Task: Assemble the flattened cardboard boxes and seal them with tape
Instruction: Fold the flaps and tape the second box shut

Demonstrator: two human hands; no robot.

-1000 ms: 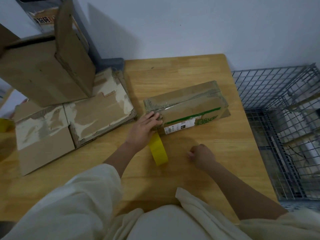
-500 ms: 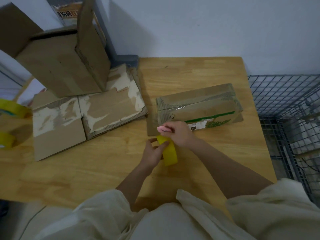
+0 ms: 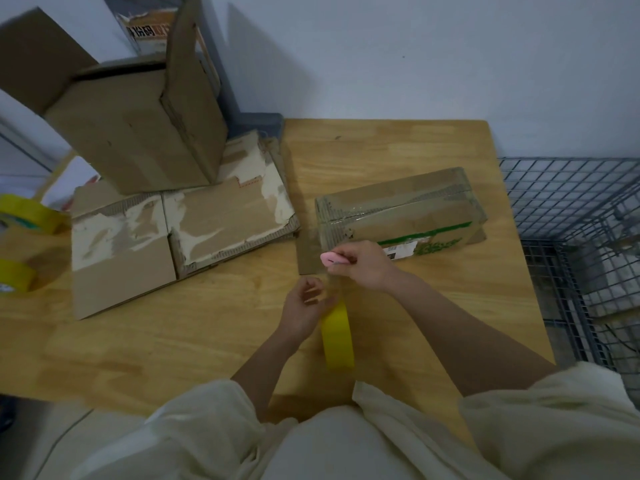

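Note:
A small assembled cardboard box (image 3: 401, 209) with a green stripe and clear tape along its top seam lies on the wooden table (image 3: 398, 147). Just in front of it my right hand (image 3: 360, 265) grips a small pink cutter (image 3: 329, 258). My left hand (image 3: 304, 308) holds a yellow tape roll (image 3: 337, 337) on edge, fingers curled at its top. A clear strip of tape runs from the roll up toward the box's left end.
Flattened, torn cardboard boxes (image 3: 180, 230) lie at left with an open upright box (image 3: 135, 126) standing on them. Two more yellow tape rolls (image 3: 24, 216) sit at the far left edge. A wire mesh cage (image 3: 581, 237) stands right of the table.
My right hand came up from the table and now holds the pink cutter at the tape strip. My left hand left the box's end and took the roll, pulling it toward me.

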